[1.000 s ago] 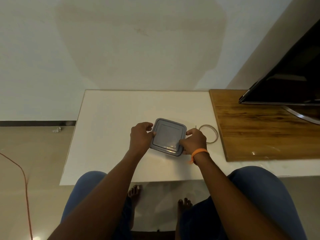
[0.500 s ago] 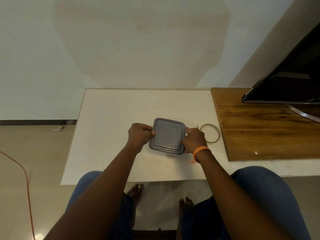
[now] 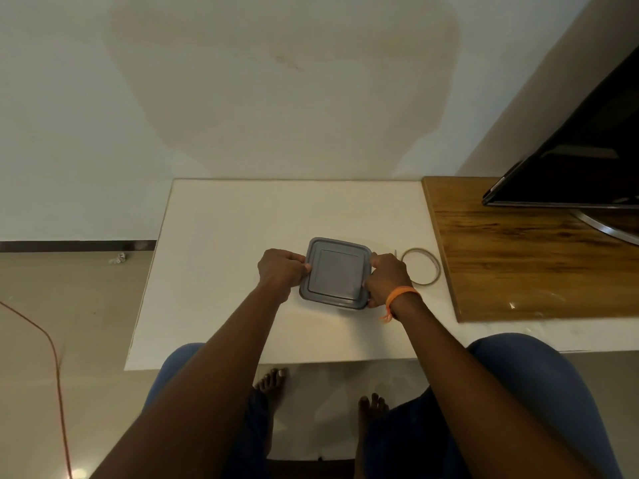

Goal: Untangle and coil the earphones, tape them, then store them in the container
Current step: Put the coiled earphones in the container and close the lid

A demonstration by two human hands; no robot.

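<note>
The setup was a plain off-white wall with a big darker patch, tan floor, and a low white table (image 3: 242, 271) pushed against it, with a wooden board (image 3: 518, 264) butted up on the right and the corner of a dark TV (image 3: 581, 167) sitting over that. An orange cable (image 3: 52, 357) trailed across the floor on the left.

Middle of the table was the grey square container (image 3: 337, 273), lid on and looking seated flat all round. The person was sitting with knees under the table edge, both hands clamped on the box: left hand (image 3: 281, 273) curled over its left edge, right hand (image 3: 387, 280), the one with the orange wristband (image 3: 401, 295), gripping the right edge and near corner.

Just right of that hand lay the tape roll (image 3: 420, 266), flat on the table, not touching anything.

No earphones were visible anywhere, so my guess was they were already coiled, taped and inside, but honestly couldn't see through the lid. If so, basically done, just pressing the lid shut and letting go.
</note>
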